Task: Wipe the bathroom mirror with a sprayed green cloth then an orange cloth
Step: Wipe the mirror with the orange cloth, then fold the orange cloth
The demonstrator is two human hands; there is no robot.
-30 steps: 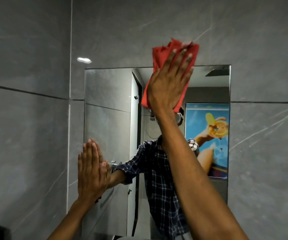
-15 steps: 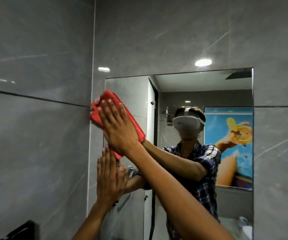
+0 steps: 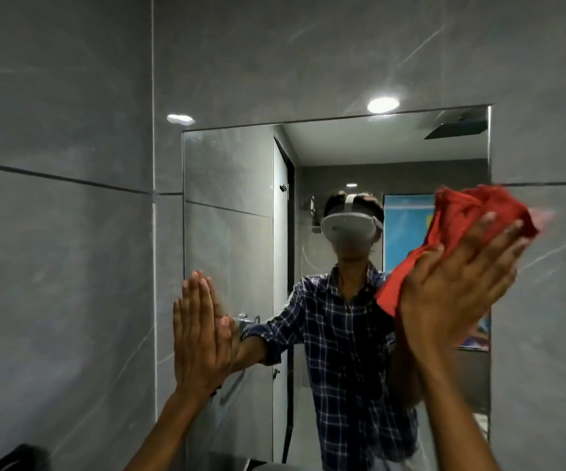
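The rectangular mirror (image 3: pixel 234 185) is set into the grey tiled wall ahead. My right hand (image 3: pixel 458 283) presses a crumpled orange-red cloth (image 3: pixel 461 219) flat against the glass at the mirror's right edge, about mid-height, and part of the cloth sticks out above my fingers. My left hand (image 3: pixel 200 334) lies flat with fingers together on the mirror's lower left edge and holds nothing. No green cloth is in sight.
Grey tiled walls (image 3: pixel 57 266) close in on the left and around the mirror. A dark object (image 3: pixel 20 457) shows at the bottom left corner. The mirror reflects a person in a checked shirt and a blue poster.
My right hand has swept the orange cloth from the mirror's top, to its left edge, and now across to the right edge. My left hand has stayed braced on the lower left.
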